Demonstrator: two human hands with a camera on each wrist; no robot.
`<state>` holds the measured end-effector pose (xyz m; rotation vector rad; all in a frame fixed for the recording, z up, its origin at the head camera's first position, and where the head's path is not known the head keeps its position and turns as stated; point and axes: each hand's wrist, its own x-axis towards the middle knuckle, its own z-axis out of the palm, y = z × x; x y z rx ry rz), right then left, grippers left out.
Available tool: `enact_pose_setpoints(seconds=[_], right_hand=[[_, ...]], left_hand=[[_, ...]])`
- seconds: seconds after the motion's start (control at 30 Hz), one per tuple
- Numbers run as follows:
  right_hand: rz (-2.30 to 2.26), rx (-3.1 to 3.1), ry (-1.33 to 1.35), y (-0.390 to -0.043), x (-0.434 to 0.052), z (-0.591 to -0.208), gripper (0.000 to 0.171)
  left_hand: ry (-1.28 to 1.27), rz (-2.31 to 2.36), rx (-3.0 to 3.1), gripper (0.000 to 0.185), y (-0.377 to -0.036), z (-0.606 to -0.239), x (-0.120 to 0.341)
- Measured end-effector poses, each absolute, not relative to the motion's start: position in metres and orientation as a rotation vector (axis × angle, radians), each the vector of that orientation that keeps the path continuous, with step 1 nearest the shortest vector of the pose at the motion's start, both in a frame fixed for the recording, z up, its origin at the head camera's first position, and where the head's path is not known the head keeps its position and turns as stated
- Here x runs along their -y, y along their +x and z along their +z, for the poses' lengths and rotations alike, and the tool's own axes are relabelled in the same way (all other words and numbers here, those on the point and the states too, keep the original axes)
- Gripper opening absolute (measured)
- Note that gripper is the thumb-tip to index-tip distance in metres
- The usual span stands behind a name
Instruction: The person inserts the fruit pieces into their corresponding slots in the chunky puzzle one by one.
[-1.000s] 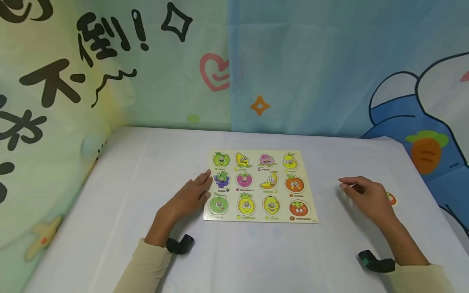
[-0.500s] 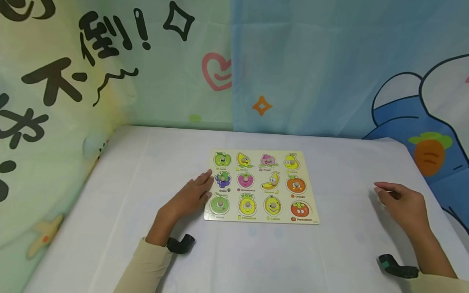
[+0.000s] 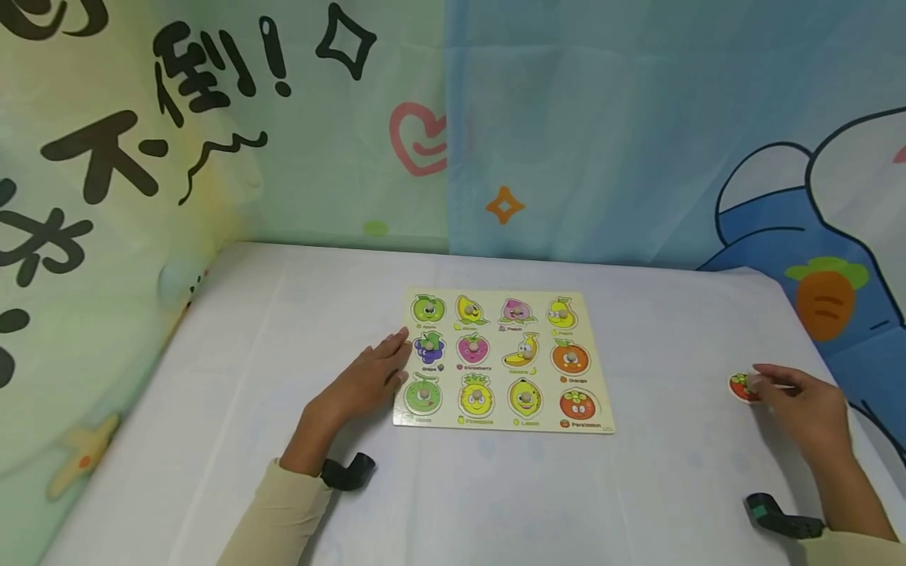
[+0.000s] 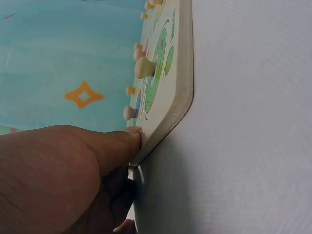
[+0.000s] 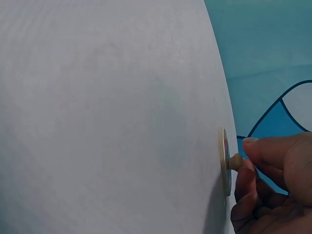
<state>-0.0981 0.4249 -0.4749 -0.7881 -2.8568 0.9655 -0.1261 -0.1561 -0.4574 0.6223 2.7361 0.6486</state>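
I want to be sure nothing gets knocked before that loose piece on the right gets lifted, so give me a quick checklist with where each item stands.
1. Right hand at the loose piece: ok, fingertips meet its peg.
2. Firm pinch on the peg: cannot tell, contact shows but no closed grip.
3. Piece flat on the table: ok, the right wrist view shows it lying flat.
4. Puzzle board steadied: ok, left hand rests against its left edge, fingertip on the rim.
5. Free slot for the piece: not ok, the persimmon spot shows a picture but no peg, unlike the others.
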Motion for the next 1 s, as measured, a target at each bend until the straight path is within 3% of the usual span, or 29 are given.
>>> enact_pose_setpoints(seconds=[0.7,1.0], right_hand=[[0.710,3.020,-0.750,-0.107,-0.428,-0.485,0.039],[0.761,3.038,-0.574,-0.103,-0.401,-0.468,0.042]], left_hand=[[0.634,0.647,-2.737,0.055,-0.125,-0.456,0.157],[0.625,0.643,-2.731,0.055,-0.127,-0.459,0.156]])
